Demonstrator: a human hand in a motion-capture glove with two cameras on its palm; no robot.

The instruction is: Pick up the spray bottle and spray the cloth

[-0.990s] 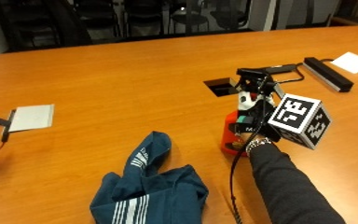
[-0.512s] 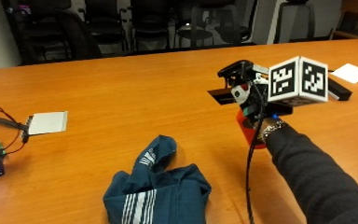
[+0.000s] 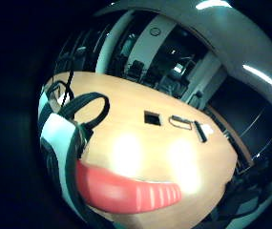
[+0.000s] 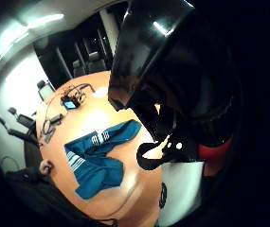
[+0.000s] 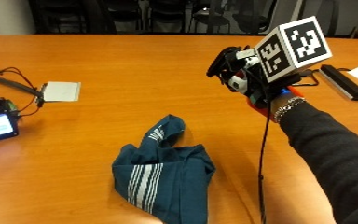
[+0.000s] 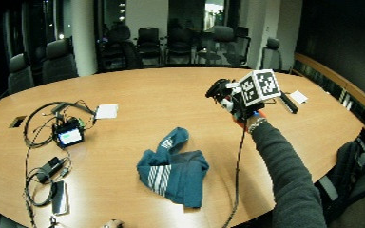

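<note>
Here the gloved right hand (image 5: 253,77), upper right, has its fingers gripping a black-headed red plastic spray bottle (image 5: 261,100) above the orange wooden bench (image 5: 135,65), with the white-striped, crumpled teal cloth (image 5: 163,179) at lower centre; no writing is readable.

Office meeting room — long oval conference table (image 6: 170,90), ring of black swivel chairs (image 6: 148,40)

Right hand (image 5: 253,77) is up off the tabletop (image 5: 135,60) now, with the spray bottle (image 5: 263,100) in its grip. 1.0 s ago the bottle's red body stood on the wood beside the cloth (image 5: 163,175); now it hangs in the air, mostly hidden behind the glove, only its red lower part showing under the wrist. Black spray head (image 5: 219,63) points toward the cloth's side of the tabletop. Forearm is raised and stretched further out from the person. Outside camera has shifted too, so the cloth's new place in frame is no move.
</note>
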